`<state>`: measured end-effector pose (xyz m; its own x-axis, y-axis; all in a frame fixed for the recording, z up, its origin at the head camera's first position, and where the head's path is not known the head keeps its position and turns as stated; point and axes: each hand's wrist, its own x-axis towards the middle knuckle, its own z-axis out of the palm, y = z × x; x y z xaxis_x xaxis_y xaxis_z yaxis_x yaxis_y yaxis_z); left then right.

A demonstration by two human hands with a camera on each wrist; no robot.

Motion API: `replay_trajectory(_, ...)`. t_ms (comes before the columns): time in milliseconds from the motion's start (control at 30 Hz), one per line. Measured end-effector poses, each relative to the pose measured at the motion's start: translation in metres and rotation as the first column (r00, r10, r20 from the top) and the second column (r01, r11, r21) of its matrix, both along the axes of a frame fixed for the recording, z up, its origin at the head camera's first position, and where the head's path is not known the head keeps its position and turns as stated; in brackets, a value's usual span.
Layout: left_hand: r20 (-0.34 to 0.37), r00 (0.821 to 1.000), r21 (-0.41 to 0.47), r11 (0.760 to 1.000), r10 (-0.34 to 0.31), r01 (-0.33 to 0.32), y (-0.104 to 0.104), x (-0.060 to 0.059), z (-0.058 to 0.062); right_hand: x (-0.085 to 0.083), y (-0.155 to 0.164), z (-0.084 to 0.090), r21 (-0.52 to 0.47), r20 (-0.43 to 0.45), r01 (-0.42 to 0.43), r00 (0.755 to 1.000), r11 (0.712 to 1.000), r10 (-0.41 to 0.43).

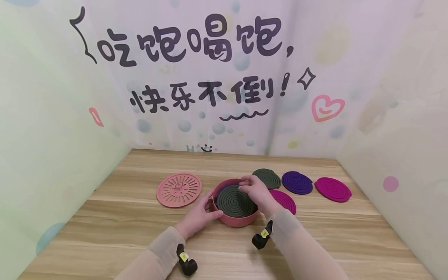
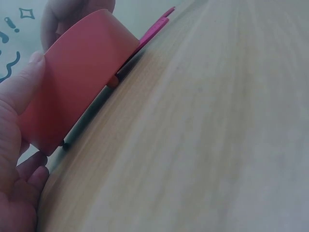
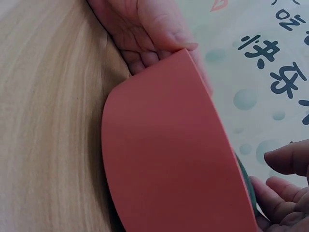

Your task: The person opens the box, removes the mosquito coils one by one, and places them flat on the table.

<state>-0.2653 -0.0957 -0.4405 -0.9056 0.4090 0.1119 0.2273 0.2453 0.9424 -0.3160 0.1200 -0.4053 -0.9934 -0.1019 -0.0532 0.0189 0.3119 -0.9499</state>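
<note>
A round pink container [image 1: 236,221] stands on the wooden table [image 1: 315,241], with a dark green spiral coil [image 1: 233,202] lying in its top. My left hand [image 1: 204,210] grips the container's left wall, thumb at the rim. The left wrist view shows that thumb [image 2: 26,79] pressed on the pink wall [image 2: 77,82]. My right hand [image 1: 252,189] lies over the coil's right side, its fingers curled on the far edge. In the right wrist view a sliver of the green coil [image 3: 245,180] shows beside those fingers [image 3: 285,191].
A pink perforated lid [image 1: 179,189] lies flat left of the container. Behind and right lie a dark green coil [image 1: 267,178], a purple one [image 1: 297,182] and a magenta one [image 1: 333,189]. Another magenta coil [image 1: 286,200] is partly hidden by my right wrist. Printed walls enclose three sides.
</note>
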Motion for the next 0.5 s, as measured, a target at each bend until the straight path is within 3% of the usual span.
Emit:
replay_trajectory(233,0.000,1.000,-0.007,1.000,-0.002,0.002,0.0000,0.0002,0.0013,0.0015,0.0003,0.0030,-0.110,-0.015,-0.003,1.000,0.994,0.001)
replay_trajectory(500,-0.005,1.000,0.027,0.999,-0.025,0.025,0.0004,0.0000,0.0020,0.0021,0.0005,0.0022,-0.160,0.009,0.013,1.000,0.987,-0.012)
